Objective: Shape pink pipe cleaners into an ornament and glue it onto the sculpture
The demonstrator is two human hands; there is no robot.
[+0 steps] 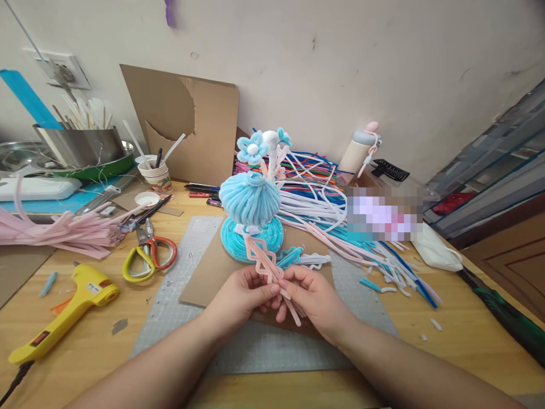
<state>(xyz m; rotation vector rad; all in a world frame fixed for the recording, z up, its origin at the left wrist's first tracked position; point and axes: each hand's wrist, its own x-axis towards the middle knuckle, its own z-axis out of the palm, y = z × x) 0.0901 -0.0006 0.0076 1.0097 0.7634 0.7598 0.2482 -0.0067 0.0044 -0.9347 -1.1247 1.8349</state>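
Pink pipe cleaners [260, 257], some bent into zigzags, are gathered between my two hands in front of me. My left hand [243, 291] is closed on the bundle, its thumb pressing from the near side. My right hand [313, 298] pinches the same pipe cleaners from the right, and straight ends poke out below the fingers. Just beyond stands a blue fluffy pipe-cleaner figure [250, 199] with a blue flower [252, 147] on top and a coiled blue base [230, 241]. Zigzag blue pipe cleaners [291, 257] and white ones [315, 260] lie beside it on the cardboard [204, 287].
A grey cutting mat [159, 318] lies under the cardboard. To the left are a yellow glue gun [85, 292], scissors [150, 255] and a pink pipe-cleaner bundle [63, 230]. Loose white pipe cleaners [315, 201] spread behind; a bottle [356, 150] and green-handled tool [502, 318] stand right.
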